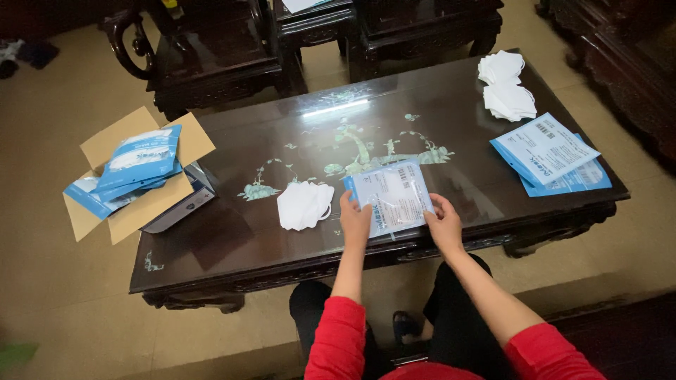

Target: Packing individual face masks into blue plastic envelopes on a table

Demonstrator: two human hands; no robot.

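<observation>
A blue and white plastic pouch [391, 195] lies near the front edge of the dark glossy table [282, 141]. My left hand [355, 221] grips the pouch's lower left edge. My right hand [443, 224] grips its lower right corner. A small pile of white folded face masks [303, 205] rests on the table just left of my left hand.
More white masks [505, 86] are piled at the far right. Two blue and white pouches [549, 153] lie below them. An open cardboard box [137, 172] with several blue pouches hangs over the table's left end. Dark carved wooden chairs [211, 53] stand behind the table.
</observation>
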